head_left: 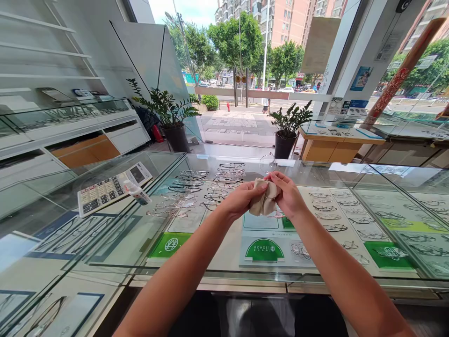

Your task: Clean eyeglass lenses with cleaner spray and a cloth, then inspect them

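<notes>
Cloth (258, 202), beige and bunched into folds, is held up in front of the person, above the middle of a glass-topped surface (224, 255). The left grip (243, 197) grasps its left side, thumb pressed on top; the right grip (288, 194) clasps its right side, fingers bent over the upper edge. A thin line crosses the folds between them — whether it belongs to a spectacle frame cannot be told. Just past the fingertips shows a round, thin-rimmed lens (267, 163); whether it is held or stands on the glass is unclear.

Beyond and left of the hands, two rows of eyeglasses (189, 183) lie on the surface, the right row close to the left wrist. Nearer, below the cloth, is a green and white display card (264, 251) lettered MOHOE. To the right, more frames (328, 216) lie in columns, seemingly beneath the glass. Farther left rests a large-keyed calculator (105, 192) — a small bottle (138, 193) lies against its right end. On the far side, two potted plants (177, 133) stand before a window facing trees (235, 40) and a street.
</notes>
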A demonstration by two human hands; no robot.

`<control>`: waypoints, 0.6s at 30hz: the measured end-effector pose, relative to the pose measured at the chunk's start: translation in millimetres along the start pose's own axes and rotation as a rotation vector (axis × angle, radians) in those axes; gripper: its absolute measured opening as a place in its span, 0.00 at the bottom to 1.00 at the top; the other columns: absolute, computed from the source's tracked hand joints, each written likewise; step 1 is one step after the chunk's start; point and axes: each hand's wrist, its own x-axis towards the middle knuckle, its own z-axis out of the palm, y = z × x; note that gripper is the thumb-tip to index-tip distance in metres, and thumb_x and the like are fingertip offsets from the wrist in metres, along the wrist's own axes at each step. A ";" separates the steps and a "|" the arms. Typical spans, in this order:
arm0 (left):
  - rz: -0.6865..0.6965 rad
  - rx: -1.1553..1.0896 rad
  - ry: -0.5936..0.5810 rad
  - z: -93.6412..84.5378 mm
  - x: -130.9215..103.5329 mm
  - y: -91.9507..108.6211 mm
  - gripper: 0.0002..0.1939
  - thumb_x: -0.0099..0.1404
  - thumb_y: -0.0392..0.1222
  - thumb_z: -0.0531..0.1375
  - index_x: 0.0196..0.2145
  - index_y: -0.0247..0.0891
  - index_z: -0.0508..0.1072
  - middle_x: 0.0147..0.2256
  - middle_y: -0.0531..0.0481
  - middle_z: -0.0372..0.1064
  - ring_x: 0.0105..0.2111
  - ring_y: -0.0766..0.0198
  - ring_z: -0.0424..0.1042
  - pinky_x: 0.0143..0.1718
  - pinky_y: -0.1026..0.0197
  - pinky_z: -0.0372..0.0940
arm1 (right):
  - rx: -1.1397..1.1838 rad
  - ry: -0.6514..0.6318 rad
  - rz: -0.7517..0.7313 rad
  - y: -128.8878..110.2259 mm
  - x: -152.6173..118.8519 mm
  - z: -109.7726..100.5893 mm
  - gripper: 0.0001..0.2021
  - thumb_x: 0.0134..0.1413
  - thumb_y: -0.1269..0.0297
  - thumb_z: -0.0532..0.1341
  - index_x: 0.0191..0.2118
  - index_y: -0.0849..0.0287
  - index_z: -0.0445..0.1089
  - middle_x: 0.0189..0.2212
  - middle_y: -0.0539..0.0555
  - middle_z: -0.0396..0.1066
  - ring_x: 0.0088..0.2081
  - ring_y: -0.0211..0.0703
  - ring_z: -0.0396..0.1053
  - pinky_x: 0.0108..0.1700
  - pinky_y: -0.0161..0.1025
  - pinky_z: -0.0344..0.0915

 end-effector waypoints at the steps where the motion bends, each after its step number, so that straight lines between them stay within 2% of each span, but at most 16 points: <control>1: -0.005 0.014 -0.004 0.1 -0.3 0.0 0.26 0.56 0.59 0.79 0.38 0.33 0.82 0.35 0.43 0.80 0.35 0.61 0.76 0.41 0.61 0.68 | 0.001 0.002 -0.008 -0.7 -0.2 0.3 0.15 0.49 0.47 0.79 0.33 0.51 0.81 0.33 0.50 0.79 0.33 0.42 0.69 0.36 0.40 0.68; 6: -0.003 0.027 -0.004 2.4 -1.8 0.7 0.27 0.55 0.60 0.79 0.35 0.32 0.82 0.33 0.44 0.80 0.34 0.63 0.75 0.41 0.61 0.67 | 0.025 -0.005 -0.013 -2.0 -0.7 1.3 0.14 0.49 0.49 0.79 0.33 0.51 0.81 0.34 0.50 0.78 0.34 0.41 0.69 0.36 0.39 0.68; 12: 0.009 0.050 -0.045 6.6 -4.0 3.5 0.24 0.54 0.53 0.81 0.40 0.35 0.83 0.32 0.47 0.79 0.32 0.64 0.74 0.38 0.63 0.66 | 0.048 -0.001 0.010 -2.9 -0.3 1.0 0.14 0.49 0.49 0.79 0.33 0.52 0.81 0.34 0.50 0.78 0.34 0.42 0.69 0.37 0.40 0.67; 18: 0.021 0.064 -0.062 9.8 -6.5 6.9 0.28 0.53 0.48 0.81 0.49 0.37 0.83 0.36 0.48 0.79 0.31 0.66 0.73 0.38 0.64 0.66 | 0.046 0.004 0.018 -5.1 0.7 0.3 0.15 0.48 0.49 0.79 0.32 0.52 0.80 0.34 0.50 0.78 0.34 0.42 0.69 0.37 0.40 0.67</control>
